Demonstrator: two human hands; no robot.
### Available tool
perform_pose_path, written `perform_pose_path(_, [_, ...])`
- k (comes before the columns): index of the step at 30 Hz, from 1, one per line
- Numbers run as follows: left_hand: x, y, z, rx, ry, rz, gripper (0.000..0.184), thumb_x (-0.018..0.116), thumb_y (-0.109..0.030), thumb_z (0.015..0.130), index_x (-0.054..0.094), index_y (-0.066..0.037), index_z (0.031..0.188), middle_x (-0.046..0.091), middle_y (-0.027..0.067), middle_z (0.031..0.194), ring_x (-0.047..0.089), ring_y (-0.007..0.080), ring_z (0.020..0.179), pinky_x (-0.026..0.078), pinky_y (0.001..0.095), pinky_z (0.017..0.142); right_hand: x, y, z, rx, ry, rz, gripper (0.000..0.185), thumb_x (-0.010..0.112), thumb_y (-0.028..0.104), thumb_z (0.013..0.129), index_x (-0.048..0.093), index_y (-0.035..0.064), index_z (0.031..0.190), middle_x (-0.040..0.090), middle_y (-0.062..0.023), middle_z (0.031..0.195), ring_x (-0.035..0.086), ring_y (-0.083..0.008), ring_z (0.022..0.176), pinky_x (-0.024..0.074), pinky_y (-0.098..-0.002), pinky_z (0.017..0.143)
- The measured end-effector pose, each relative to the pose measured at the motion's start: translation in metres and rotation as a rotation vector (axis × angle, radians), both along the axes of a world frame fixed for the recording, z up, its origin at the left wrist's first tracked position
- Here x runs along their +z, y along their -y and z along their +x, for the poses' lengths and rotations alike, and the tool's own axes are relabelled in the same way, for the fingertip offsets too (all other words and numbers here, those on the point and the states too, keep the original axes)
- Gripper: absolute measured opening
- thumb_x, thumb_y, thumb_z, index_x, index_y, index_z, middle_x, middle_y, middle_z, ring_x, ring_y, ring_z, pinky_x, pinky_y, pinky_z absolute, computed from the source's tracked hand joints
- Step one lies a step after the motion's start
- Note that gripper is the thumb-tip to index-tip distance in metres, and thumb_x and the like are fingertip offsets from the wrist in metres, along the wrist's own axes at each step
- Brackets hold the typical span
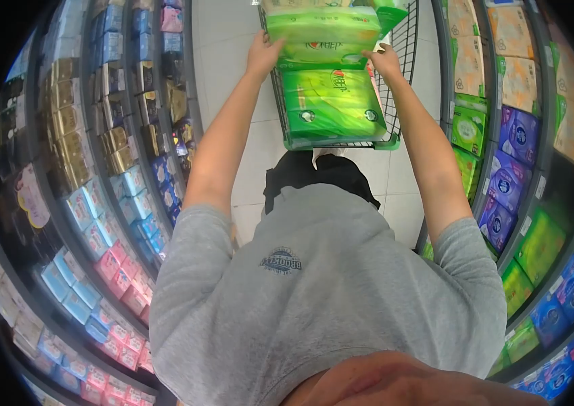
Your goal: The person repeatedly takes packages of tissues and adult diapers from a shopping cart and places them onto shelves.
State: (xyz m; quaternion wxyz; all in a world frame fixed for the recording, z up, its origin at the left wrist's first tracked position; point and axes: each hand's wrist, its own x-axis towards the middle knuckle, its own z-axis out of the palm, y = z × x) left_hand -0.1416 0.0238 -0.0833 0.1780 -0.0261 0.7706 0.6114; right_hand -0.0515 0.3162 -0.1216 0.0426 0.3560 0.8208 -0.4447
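A large green plastic-wrapped tissue pack (327, 37) is held between my two hands over the shopping cart. My left hand (265, 54) grips its left side, the fingers pressed against the wrapper. On the opposite side my right hand (383, 61) holds the pack's lower right corner. Nearer to me, a second green tissue pack (333, 108) lies flat in the cart (387, 143), partly under the held one. Another green pack (390, 15) shows at the cart's far right, cut off by the frame edge.
Shelves of tissue packs line both sides of the aisle. On the left are blue, gold and pink packs (121, 274); on the right stand purple packs (503, 179), orange packs (468, 68) and green packs (540, 243). Pale floor tiles (226, 88) run beside the cart.
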Motion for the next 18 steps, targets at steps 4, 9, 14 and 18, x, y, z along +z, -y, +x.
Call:
perform_pose_path(4, [-0.007, -0.001, -0.014, -0.102, 0.006, 0.091, 0.05, 0.064, -0.011, 0.081, 0.047, 0.004, 0.126, 0.056, 0.0157, 0.123, 0.055, 0.0225, 0.112, 0.042, 0.0304, 0.093, 0.008, 0.01, -0.016, -0.017, 0.029, -0.236, 0.063, 0.076, 0.018, 0.07, 0.051, -0.0057, 0.123, 0.062, -0.0196, 0.113, 0.061, -0.0264, 0.102, 0.0464, -0.0338, 0.089])
perform_pose_path(9, [0.009, -0.008, -0.022, -0.124, 0.066, -0.127, 0.044, 0.06, -0.004, 0.078, 0.052, 0.004, 0.121, 0.061, 0.0146, 0.116, 0.057, 0.0232, 0.106, 0.044, 0.0306, 0.089, 0.003, 0.007, -0.027, 0.029, 0.007, -0.375, 0.05, 0.072, 0.016, 0.074, 0.056, -0.0003, 0.118, 0.062, -0.0138, 0.114, 0.058, -0.0248, 0.103, 0.0421, -0.0349, 0.09])
perform_pose_path(14, [-0.025, -0.006, -0.028, -0.016, 0.009, -0.175, 0.043, 0.057, -0.001, 0.076, 0.053, 0.004, 0.119, 0.062, 0.0156, 0.109, 0.06, 0.0209, 0.092, 0.047, 0.0303, 0.078, 0.014, 0.006, -0.025, -0.043, 0.037, -0.377, 0.047, 0.075, 0.01, 0.069, 0.06, -0.0007, 0.113, 0.064, -0.0156, 0.112, 0.061, -0.0251, 0.102, 0.0457, -0.035, 0.091])
perform_pose_path(18, [-0.058, 0.0, -0.033, 0.062, -0.001, -0.096, 0.04, 0.058, 0.002, 0.075, 0.054, 0.004, 0.115, 0.064, 0.0133, 0.098, 0.059, 0.0163, 0.079, 0.047, 0.0279, 0.07, 0.01, 0.003, -0.019, -0.05, -0.003, -0.378, 0.047, 0.076, 0.011, 0.068, 0.062, 0.0, 0.112, 0.065, -0.0142, 0.108, 0.063, -0.024, 0.099, 0.0477, -0.0345, 0.087])
